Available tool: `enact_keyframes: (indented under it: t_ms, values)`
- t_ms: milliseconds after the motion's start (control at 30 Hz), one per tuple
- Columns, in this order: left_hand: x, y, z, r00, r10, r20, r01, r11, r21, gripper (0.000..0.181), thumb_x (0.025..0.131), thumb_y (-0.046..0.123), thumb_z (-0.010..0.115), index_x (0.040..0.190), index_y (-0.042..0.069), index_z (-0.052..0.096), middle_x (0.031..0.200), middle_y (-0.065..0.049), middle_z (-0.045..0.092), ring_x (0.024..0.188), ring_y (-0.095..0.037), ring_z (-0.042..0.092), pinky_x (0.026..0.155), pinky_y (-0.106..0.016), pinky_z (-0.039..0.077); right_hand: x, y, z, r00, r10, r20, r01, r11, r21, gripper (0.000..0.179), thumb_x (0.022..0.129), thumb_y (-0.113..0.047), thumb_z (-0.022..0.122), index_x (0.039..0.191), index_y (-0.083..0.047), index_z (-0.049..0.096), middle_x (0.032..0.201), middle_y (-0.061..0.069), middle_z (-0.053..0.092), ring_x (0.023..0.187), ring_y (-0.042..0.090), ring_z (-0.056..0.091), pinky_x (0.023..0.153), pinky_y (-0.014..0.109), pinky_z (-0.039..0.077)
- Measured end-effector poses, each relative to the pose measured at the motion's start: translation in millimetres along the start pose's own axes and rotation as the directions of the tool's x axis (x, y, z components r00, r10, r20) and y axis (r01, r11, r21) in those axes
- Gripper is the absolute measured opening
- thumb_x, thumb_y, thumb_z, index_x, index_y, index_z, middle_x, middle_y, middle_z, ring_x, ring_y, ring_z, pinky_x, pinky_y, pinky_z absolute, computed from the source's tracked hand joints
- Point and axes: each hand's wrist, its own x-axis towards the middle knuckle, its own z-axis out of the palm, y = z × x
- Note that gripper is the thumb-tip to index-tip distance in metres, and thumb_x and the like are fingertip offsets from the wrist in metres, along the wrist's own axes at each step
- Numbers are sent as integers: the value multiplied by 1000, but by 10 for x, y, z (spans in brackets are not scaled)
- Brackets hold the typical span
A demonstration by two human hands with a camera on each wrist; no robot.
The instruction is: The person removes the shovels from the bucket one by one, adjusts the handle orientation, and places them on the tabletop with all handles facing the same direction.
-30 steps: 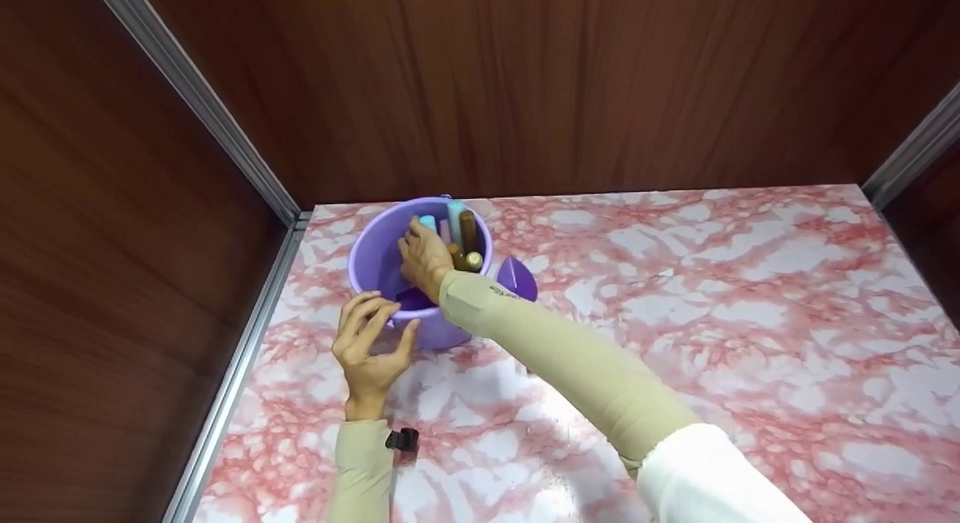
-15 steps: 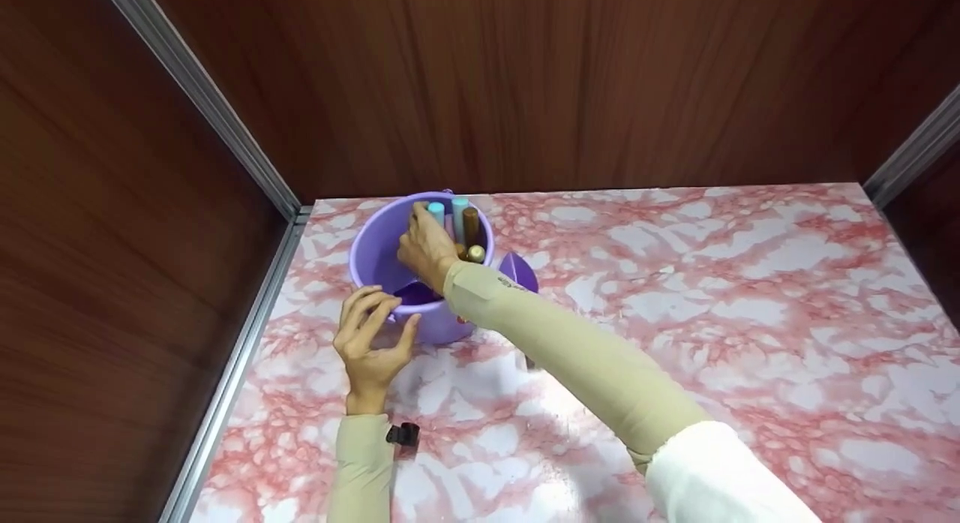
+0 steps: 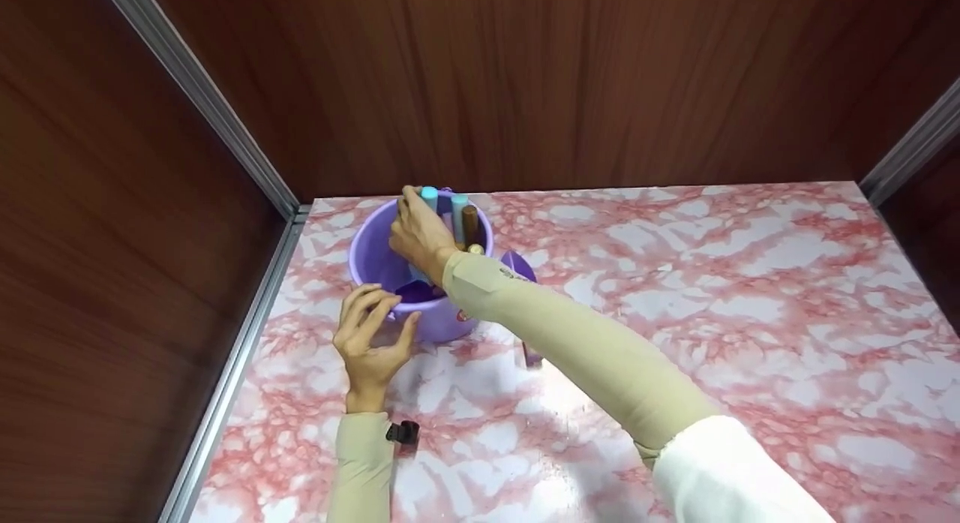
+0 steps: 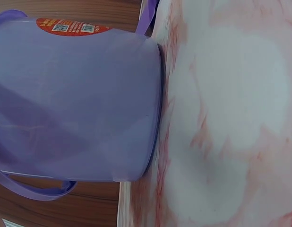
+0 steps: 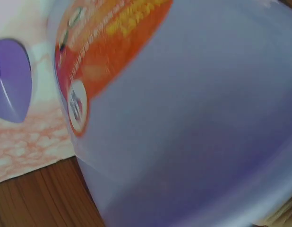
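While the right hand (image 3: 420,234) sits higher than before, its grip clasps one of two blue-topped containers (image 3: 429,196) in one bucket (image 3: 442,328). The left hand (image 3: 367,347) touches the rim (image 3: 427,306), grip unclear.

You are working in what is looking like a panelled booth (image 3: 637,95), since dark wood-grain panels (image 3: 510,80) are rising along the far and left edges of your red-marbled tabletop (image 3: 720,343) and grey metal rails (image 3: 202,85) are climbing from its two far corners.

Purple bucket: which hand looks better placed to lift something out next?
Probably the right hand: it reaches into the bucket, apparently gripping a blue-topped item, while the left hand is at the near rim.
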Motion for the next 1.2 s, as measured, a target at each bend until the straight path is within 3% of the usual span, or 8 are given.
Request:
enact_keyframes:
  t_ms: [300,433,700,833,1000,1100,1200]
  values:
    - [118,144,0,1000,4,-8,-4,1000,-9,22,76,5,90,90,-7,79,87,-27,74,92,-56,66,100,-45,57,-71,205,-77,988,87,-128,-87,996,5,37,112,-14,42,123,-15,77,121,10,73,117,36,57,108,51,39]
    - [131,160,-7,1000,-2,-7,2,1000,-3,23,73,3,89,89,-9,79,87,-28,73,92,-55,66,99,-45,57,-123,286,-47,980,97,-172,-91,995,39,37,112,-14,43,121,-19,79,119,7,73,116,32,56,108,49,37]
    - [85,127,12,1000,17,-12,-17,1000,18,24,71,4,89,89,-9,79,88,-26,74,89,-54,66,99,-46,57,-332,456,-2,937,260,-231,-225,960,167,37,110,-15,44,114,-14,80,108,10,72,110,35,63,103,52,46]
    - [-13,-29,28,998,68,-13,-67,995,71,26,80,15,89,91,-6,80,89,-23,75,90,-52,68,98,-53,59,-497,562,65,911,349,-221,-287,920,268,35,109,-12,45,111,-13,81,104,11,72,102,35,68,94,52,52]
    - [-138,-209,-6,991,135,12,-135,978,158,33,89,29,85,97,-2,80,92,-20,75,95,-44,71,102,-48,60,-800,643,178,880,425,-210,-306,847,434,25,105,-9,56,111,-13,81,104,12,73,97,37,70,84,50,56]
    - [-153,-234,-33,988,144,61,-153,967,204,33,93,32,82,99,0,79,95,-18,75,99,-41,72,105,-48,59,-1038,651,277,864,478,-158,-331,776,538,21,100,-6,66,116,-11,78,110,13,73,98,38,71,81,50,58]
    - [-130,-235,-38,984,147,98,-166,960,225,33,97,34,78,100,1,79,97,-16,74,102,-39,71,107,-49,58,-1271,648,411,838,536,-104,-359,685,634,28,95,-2,69,121,-12,75,113,14,72,96,40,71,75,51,60]
